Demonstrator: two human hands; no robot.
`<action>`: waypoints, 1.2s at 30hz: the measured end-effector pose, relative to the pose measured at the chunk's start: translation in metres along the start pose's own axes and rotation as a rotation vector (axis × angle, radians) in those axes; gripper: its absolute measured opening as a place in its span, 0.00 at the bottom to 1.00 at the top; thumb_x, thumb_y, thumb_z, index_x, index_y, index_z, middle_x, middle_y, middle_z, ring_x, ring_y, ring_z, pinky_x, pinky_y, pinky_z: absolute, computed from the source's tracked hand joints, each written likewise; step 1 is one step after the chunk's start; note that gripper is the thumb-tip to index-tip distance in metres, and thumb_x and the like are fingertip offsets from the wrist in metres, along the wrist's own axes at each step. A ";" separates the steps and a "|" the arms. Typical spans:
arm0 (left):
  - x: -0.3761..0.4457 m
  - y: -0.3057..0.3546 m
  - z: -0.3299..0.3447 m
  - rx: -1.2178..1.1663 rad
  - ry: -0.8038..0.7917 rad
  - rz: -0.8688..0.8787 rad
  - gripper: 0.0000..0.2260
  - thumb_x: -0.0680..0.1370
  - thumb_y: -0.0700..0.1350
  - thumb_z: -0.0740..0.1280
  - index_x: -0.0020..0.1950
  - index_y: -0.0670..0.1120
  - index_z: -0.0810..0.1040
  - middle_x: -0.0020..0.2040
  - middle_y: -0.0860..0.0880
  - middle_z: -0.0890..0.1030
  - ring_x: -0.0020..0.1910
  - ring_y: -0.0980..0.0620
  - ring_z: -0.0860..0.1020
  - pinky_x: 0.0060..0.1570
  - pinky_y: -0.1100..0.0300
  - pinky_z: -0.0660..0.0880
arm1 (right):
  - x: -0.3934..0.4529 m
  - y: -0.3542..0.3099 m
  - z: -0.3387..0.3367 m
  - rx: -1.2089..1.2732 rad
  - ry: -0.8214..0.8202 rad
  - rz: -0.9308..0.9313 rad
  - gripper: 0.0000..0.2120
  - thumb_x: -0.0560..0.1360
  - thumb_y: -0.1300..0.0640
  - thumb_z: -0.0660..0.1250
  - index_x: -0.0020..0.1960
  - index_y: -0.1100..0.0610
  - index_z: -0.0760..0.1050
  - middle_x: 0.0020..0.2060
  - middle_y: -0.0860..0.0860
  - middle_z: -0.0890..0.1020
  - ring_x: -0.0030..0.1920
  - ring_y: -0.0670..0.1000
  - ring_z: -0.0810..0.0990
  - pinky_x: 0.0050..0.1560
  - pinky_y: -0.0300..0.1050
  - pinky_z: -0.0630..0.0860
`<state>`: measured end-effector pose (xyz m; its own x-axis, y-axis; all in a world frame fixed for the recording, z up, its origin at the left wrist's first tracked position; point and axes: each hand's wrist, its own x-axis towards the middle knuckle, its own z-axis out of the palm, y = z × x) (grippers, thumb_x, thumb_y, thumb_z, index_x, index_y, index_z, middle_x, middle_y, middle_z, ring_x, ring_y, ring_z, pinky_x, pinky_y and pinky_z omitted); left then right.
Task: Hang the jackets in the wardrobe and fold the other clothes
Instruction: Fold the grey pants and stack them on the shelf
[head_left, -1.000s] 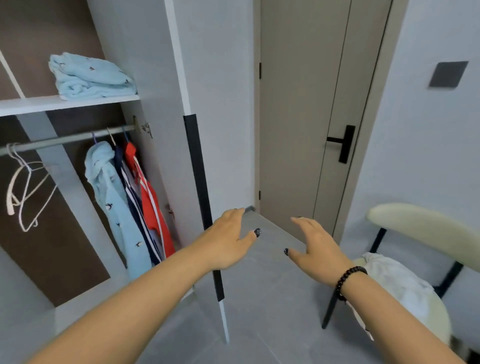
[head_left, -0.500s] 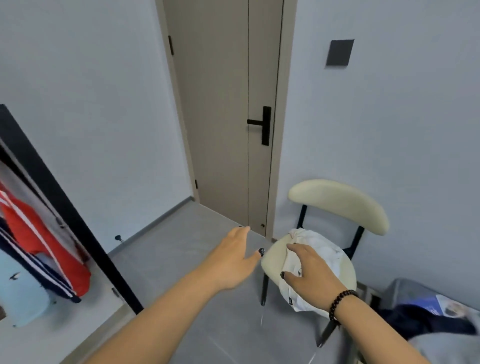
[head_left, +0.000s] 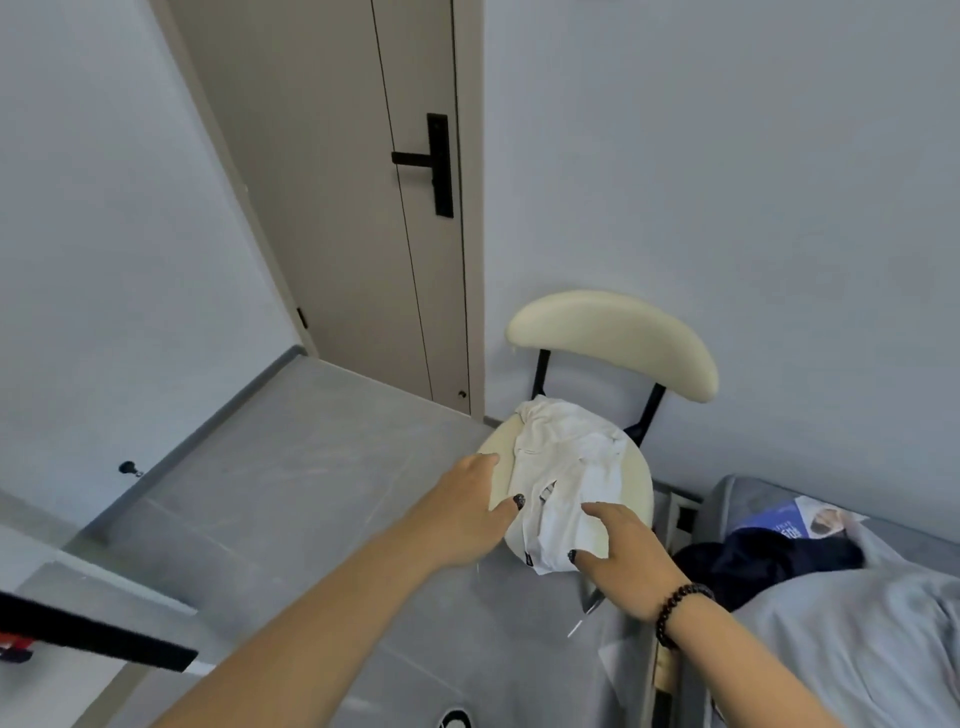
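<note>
Two hands reach a crumpled white garment (head_left: 561, 467) on a cream chair (head_left: 613, 338) at centre frame; left hand (head_left: 467, 512) and right hand (head_left: 621, 553) rest on it, fingers spread and relaxed.

**Both hands arrive at the white garment on the chair**

A second ago the view faced the open wardrobe at 9 o'clock, both hands out over bare floor. Since then it has swung right: the wardrobe has gone and the chair (head_left: 613, 332) sits at centre. The left hand (head_left: 467, 512) has reached the seat's 9 o'clock edge, thumb against the white garment (head_left: 561, 467). The right hand (head_left: 621, 556) has slid to the garment's 5 o'clock edge, fingers spread.
</note>
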<state>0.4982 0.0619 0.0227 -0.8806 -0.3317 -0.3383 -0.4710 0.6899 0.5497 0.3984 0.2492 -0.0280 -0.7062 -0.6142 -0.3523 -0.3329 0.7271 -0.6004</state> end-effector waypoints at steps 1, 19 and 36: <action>0.012 0.000 0.001 0.003 -0.022 0.003 0.30 0.81 0.57 0.58 0.78 0.47 0.53 0.78 0.49 0.56 0.75 0.49 0.60 0.72 0.52 0.60 | 0.008 0.003 0.000 0.011 0.005 0.023 0.29 0.77 0.52 0.65 0.74 0.54 0.60 0.73 0.48 0.63 0.72 0.47 0.63 0.62 0.31 0.57; 0.165 0.098 0.125 0.067 -0.388 0.100 0.29 0.80 0.57 0.58 0.78 0.50 0.53 0.78 0.52 0.56 0.75 0.51 0.60 0.66 0.58 0.61 | 0.046 0.179 -0.044 0.261 0.098 0.454 0.27 0.77 0.56 0.66 0.74 0.57 0.62 0.72 0.53 0.65 0.69 0.52 0.67 0.64 0.39 0.65; 0.222 0.205 0.363 -0.038 -0.668 -0.007 0.24 0.80 0.54 0.60 0.76 0.52 0.60 0.75 0.51 0.61 0.70 0.52 0.66 0.58 0.61 0.63 | 0.037 0.455 -0.033 0.200 0.025 0.822 0.25 0.77 0.56 0.63 0.72 0.60 0.61 0.71 0.57 0.61 0.68 0.57 0.64 0.65 0.44 0.67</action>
<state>0.2248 0.3631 -0.2173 -0.6623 0.1420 -0.7357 -0.4889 0.6621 0.5680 0.2009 0.5673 -0.2904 -0.6895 0.0954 -0.7180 0.4079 0.8703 -0.2761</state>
